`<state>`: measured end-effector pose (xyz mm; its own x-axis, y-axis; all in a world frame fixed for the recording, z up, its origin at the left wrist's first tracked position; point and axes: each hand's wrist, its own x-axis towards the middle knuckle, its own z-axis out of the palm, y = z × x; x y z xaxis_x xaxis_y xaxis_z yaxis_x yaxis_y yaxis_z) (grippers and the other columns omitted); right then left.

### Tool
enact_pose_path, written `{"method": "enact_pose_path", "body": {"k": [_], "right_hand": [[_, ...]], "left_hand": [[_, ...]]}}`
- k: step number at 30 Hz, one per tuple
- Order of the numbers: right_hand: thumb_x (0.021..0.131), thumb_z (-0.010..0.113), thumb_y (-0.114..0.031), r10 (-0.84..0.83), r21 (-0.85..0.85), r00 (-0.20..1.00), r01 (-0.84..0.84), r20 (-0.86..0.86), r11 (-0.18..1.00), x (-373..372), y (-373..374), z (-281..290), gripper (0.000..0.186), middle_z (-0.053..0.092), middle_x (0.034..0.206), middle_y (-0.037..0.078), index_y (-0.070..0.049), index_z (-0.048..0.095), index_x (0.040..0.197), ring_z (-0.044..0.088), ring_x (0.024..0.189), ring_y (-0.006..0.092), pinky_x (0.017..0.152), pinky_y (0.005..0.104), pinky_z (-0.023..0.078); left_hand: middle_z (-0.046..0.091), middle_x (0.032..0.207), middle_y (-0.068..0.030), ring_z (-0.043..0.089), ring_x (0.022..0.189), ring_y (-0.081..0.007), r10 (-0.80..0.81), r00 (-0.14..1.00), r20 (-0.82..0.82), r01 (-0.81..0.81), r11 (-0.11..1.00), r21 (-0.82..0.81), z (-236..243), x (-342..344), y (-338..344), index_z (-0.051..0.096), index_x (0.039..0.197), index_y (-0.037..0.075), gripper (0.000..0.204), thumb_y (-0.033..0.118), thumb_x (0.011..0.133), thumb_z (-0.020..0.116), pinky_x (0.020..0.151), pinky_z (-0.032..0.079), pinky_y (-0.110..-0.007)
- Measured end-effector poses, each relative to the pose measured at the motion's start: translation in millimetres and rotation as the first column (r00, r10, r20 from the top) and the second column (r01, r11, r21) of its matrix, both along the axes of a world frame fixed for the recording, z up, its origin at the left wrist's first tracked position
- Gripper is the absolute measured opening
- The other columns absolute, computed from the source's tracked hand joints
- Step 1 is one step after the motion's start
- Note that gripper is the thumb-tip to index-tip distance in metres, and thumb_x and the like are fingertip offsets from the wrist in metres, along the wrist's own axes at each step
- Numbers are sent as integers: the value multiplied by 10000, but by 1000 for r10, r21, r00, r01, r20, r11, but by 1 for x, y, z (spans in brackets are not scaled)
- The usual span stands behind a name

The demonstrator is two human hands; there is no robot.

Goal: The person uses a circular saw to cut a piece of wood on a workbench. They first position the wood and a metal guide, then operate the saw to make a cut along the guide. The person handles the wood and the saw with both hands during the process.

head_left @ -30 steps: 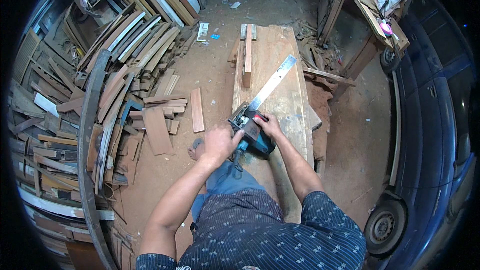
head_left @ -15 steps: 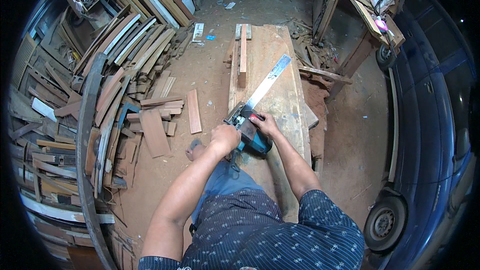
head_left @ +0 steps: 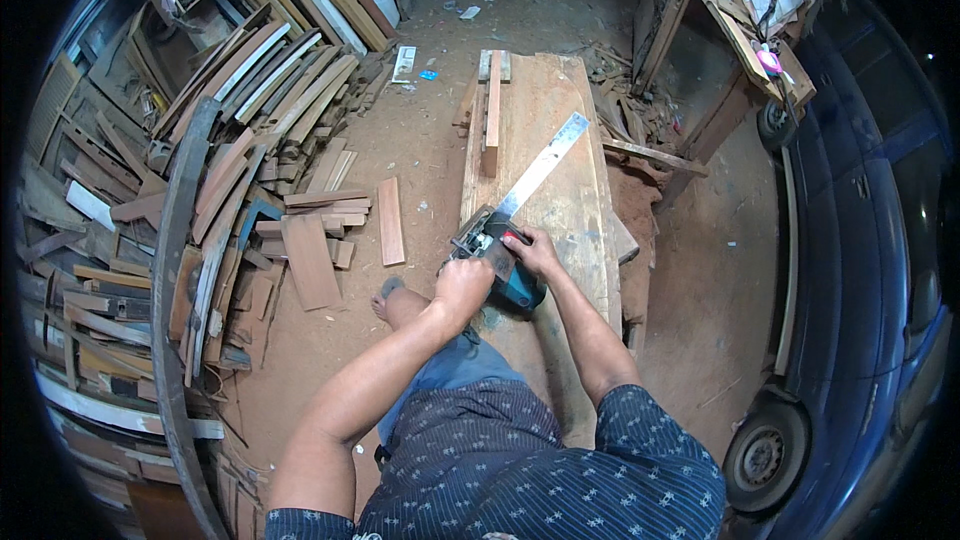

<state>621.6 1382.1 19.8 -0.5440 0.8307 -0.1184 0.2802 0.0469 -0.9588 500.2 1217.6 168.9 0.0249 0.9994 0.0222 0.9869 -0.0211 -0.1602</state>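
Observation:
A teal and black jigsaw (head_left: 516, 289) is tilted on its side at the near end of the wooden bench, its metal base turned to the left. My right hand (head_left: 536, 252) is closed on its black handle, the thumb by a red button. My left hand (head_left: 464, 286) is a closed fist by the metal base and blade end; what its fingers grip is hidden. A steel rule blade (head_left: 543, 168) lies slantwise on the bench, its near end meeting the jigsaw. Further left along the bench stands a narrow reddish wood strip (head_left: 493, 110).
The worn wooden bench (head_left: 550, 85) runs away from me. On the floor to the left lie a loose board (head_left: 390, 221) and big stacks of timber (head_left: 290, 90). A blue vehicle (head_left: 850, 240) stands at right, near a raised wooden stand (head_left: 745, 35) with a pink object (head_left: 768, 61).
My left fist has shifted slightly right and down along the jigsaw, its wrist turning. My right hand keeps its hold. The whole view has shifted a little.

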Motion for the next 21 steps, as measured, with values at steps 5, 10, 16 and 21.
{"method": "enact_pose_path", "body": {"k": [5,10,16,21], "right_hand": [[870,762,-209,-7,-2,998,7,-66,1000,0,0,0,203,682,803,11,-25,724,944,590,708,100,664,296,500],[856,769,-254,2,-54,1000,-3,-12,999,3,4,-8,342,738,945,71,-20,718,1100,653,840,138,797,315,524],[853,772,-257,7,-98,1000,-9,-21,995,1,4,-10,336,736,932,67,-20,725,1087,654,830,143,796,318,523],[851,773,-253,-8,-72,997,2,-74,997,1,3,-12,331,735,929,74,-20,727,1081,655,832,146,792,317,524]], "left_hand": [[648,798,-126,724,664,-275,-251,967,49,245,963,116,1,-14,-13,642,921,34,132,117,820,625,565,582,-369],[684,923,-192,720,728,-349,85,949,304,-103,994,43,16,-4,-7,653,956,15,249,236,841,652,653,589,-441],[705,932,-260,709,823,-393,312,875,370,-253,947,-199,23,-10,3,727,907,-32,392,355,861,687,765,571,-486],[734,880,-183,736,789,-326,264,922,285,-221,960,-172,15,-10,8,740,872,0,257,245,847,666,715,596,-431]]}}
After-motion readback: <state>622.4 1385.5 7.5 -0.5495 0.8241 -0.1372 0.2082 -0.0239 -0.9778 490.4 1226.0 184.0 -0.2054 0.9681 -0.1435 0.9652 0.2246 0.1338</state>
